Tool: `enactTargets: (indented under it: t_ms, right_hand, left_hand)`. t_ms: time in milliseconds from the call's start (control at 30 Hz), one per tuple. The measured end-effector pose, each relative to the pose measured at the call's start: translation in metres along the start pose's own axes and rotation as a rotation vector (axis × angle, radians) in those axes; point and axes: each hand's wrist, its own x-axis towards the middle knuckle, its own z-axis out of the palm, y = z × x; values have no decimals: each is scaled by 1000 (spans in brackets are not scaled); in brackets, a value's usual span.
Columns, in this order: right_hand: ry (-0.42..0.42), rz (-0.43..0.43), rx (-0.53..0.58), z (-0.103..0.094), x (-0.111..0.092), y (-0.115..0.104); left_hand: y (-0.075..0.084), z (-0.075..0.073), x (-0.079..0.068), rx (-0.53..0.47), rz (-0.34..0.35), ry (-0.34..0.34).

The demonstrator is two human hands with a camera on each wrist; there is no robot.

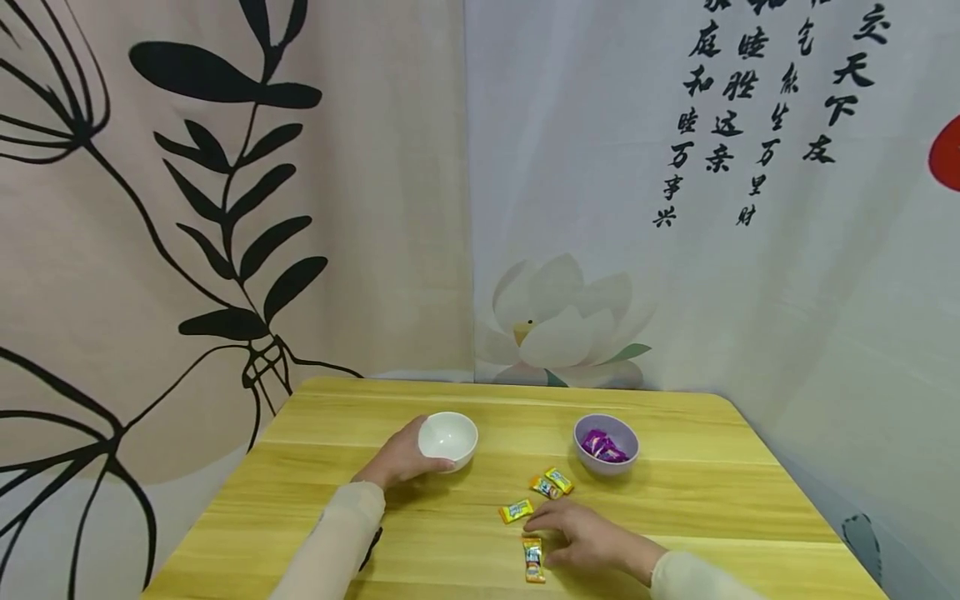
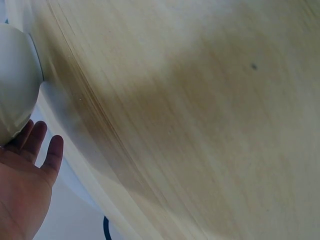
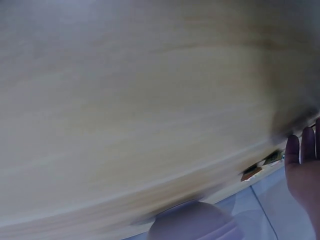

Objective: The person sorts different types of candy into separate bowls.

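A small white bowl (image 1: pixel 450 429) stands toward the table's left back. My left hand (image 1: pixel 405 457) holds it from the left, thumb along its near side; in the left wrist view the fingers lie against the bowl (image 2: pixel 17 80). Over the table's front middle my right hand (image 1: pixel 588 537) reaches leftward with nothing in its grasp. Its fingertips come close to a yellow wrapped candy (image 1: pixel 533 559) and, just beyond, another yellow candy (image 1: pixel 516 511). Two more yellow candies (image 1: pixel 558 479) lie together farther back. In the right wrist view the hand (image 3: pixel 305 175) shows at the right edge.
A purple bowl (image 1: pixel 633 454) with several purple-wrapped candies (image 1: pixel 603 446) inside stands at the back right, behind my right hand. The wooden table (image 1: pixel 720 483) ends at a cloth backdrop (image 1: pixel 390 208) printed with plants and writing.
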Motion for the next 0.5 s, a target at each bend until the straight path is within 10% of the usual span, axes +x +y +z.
enactTargets:
  t_ms: [267,500]
  right_hand:
    - [15,-162,-93,3,7,-3]
    - [50,-136,-110,8,6,-1]
  left_hand:
    - [3,0,-1,-16,-3,-1]
    - [4,0,-1,-14,-9,2]
